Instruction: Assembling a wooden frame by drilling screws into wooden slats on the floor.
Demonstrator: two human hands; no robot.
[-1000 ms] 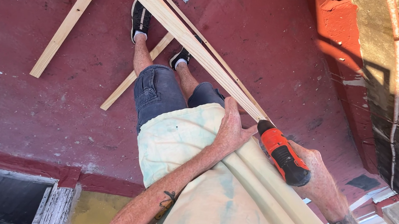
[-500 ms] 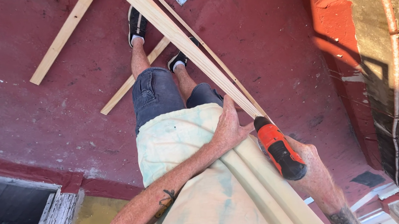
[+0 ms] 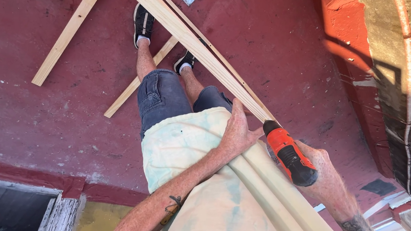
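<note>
Red floor (image 3: 45, 123); left hand (image 3: 238, 130) fingers clasp wood strip (image 3: 195, 45); right hand (image 3: 325, 177) grips orange drill (image 3: 286, 150).

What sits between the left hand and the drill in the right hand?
In the head view, the long wooden batten runs between them: the left hand grips it on one side, and the orange drill in the right hand meets its other side.
</note>
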